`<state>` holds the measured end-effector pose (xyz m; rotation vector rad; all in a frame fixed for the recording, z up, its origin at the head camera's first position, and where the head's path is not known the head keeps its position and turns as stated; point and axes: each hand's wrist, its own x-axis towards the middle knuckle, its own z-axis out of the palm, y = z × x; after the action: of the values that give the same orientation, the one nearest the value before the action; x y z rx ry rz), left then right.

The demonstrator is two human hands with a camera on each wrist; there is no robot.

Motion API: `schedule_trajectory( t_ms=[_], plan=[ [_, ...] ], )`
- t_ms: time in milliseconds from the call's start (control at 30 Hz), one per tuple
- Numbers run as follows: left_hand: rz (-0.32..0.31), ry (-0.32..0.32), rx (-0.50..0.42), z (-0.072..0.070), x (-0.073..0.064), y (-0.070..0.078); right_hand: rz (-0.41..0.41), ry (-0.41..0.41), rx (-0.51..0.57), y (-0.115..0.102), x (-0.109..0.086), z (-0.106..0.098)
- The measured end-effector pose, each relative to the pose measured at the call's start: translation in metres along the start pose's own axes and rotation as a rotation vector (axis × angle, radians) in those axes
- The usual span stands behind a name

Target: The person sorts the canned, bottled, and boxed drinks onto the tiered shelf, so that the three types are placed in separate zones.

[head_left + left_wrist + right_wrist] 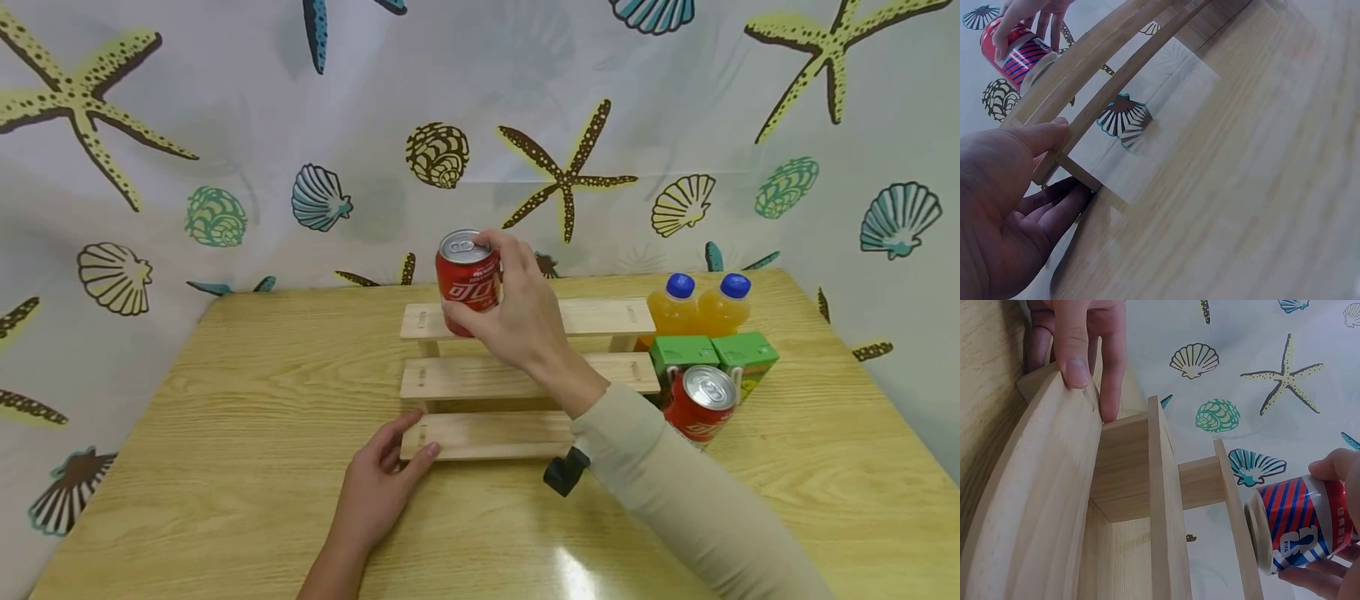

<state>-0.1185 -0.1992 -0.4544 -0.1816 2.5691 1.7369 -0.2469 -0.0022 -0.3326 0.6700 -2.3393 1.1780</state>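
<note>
My right hand (525, 312) grips a red soda can (468, 287) by its side, thumb in front and fingers behind. The can is upright over the left end of the top step of a three-step wooden rack (487, 379). In the right wrist view, the can's base (1259, 537) is right at the top board's surface. My left hand (382, 475) pinches the left end of the rack's lowest board, thumb on the front edge; the left wrist view shows its thumb (1047, 134) on the board and its other fingers beneath.
At the rack's right stand a second red can (702, 404), two green drink cartons (742, 354) and two orange juice bottles (723, 308) with blue caps. A curtain printed with shells and starfish (360, 100) hangs behind the wooden table (247, 433).
</note>
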Motion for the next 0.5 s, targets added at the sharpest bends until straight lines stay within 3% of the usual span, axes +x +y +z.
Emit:
schedule_trajectory(
  t_ms=[500],
  plan=[
    [-0.02,-0.009,-0.001,-0.0008,-0.0003,-0.0024,-0.006,-0.018,-0.013,-0.0001,0.0044,0.0066]
  ],
)
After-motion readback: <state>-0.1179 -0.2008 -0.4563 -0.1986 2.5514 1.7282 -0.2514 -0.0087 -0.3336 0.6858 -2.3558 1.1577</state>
